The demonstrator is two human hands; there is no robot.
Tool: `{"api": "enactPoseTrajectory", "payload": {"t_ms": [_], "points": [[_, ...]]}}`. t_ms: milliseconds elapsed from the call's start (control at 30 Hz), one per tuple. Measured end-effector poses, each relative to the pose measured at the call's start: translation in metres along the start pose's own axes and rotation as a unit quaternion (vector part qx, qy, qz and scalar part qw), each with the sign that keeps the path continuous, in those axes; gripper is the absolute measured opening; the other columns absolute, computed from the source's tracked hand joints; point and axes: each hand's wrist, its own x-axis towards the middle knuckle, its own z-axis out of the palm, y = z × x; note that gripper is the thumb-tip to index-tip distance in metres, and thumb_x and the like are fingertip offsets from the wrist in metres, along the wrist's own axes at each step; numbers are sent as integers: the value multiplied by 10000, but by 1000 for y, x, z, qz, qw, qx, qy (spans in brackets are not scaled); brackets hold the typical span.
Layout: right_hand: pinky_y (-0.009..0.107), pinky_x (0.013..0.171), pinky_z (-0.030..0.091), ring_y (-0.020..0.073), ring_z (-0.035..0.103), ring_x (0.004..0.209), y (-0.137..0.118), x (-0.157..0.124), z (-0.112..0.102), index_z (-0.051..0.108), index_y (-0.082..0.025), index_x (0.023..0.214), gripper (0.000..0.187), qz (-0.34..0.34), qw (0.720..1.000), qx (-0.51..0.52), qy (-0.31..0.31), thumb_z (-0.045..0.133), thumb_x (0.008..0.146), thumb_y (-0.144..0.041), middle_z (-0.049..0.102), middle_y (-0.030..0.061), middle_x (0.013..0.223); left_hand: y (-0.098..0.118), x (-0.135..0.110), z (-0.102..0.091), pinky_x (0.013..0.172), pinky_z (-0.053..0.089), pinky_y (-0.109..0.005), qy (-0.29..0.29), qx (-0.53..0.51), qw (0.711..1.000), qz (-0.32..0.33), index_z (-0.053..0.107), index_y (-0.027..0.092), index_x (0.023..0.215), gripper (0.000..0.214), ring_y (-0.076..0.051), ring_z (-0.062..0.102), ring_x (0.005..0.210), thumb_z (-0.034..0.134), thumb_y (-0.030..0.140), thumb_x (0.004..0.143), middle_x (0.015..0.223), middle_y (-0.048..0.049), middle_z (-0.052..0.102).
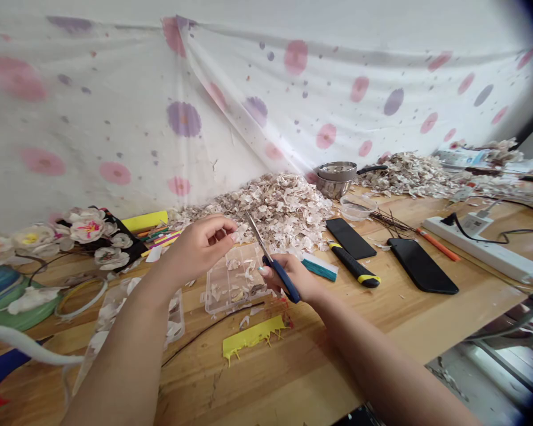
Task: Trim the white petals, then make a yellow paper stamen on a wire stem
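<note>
While a ragged-edged yellow strip lies nearest on the wooden table, the right hand holds blue-handled scissors beyond it, blades pointing up and away. Left hand near the blade tips — fingers curled, thumb close to index, can't tell if anything's pinched. Clear divided box with scraps sits between the hands. Beyond: heaped pale petals, metal bowls beside them, flower-print sheet behind.

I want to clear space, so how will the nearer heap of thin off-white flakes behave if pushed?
The nearer flake heap would probably spread, being loosely piled. Its pieces look thin, so likely light for their bulk.
</note>
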Motion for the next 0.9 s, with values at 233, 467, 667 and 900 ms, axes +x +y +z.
{"api": "enactPoseTrajectory", "payload": {"t_ms": [233, 467, 667, 900], "points": [[223, 435, 314, 88, 411, 435, 4, 5, 2, 482, -192, 623, 467, 12, 998, 31, 44, 626, 774, -610, 465, -48, 478, -8, 0, 3, 720, 477, -304, -156, 54, 986, -20, 650, 219, 897, 216, -205, 623, 824, 491, 361, 862, 903, -33, 674], [216, 464, 312, 85, 399, 491, 2, 3, 4, 506, -182, 640, 286, -8, 998, 37, 52, 695, 740, -372, 455, -55, 536, -3, 2, 18, 655, 465, -278, -296, 51, 954, -2, 675, 209, 789, 196, -201, 636, 746, 523, 327, 827, 788, -20, 676], [209, 471, 340, 81, 414, 492, 2, 0, 9, 498, -182, 639, 257, -24, 998, 46, 47, 673, 739, -342, 460, -58, 545, -2, 4, 19, 687, 459, -297, -279, 47, 959, -17, 630, 198, 832, 244, -206, 612, 780, 457, 367, 866, 826, -31, 656], [212, 460, 384, 89, 469, 446, -3, -1, 2, 526, -181, 615, 326, -29, 997, 57, 47, 631, 803, -425, 513, -41, 491, -1, 2, 19, 718, 462, -270, -329, 46, 943, -13, 644, 193, 862, 181, -188, 625, 808, 493, 288, 837, 856, -18, 669]]}}
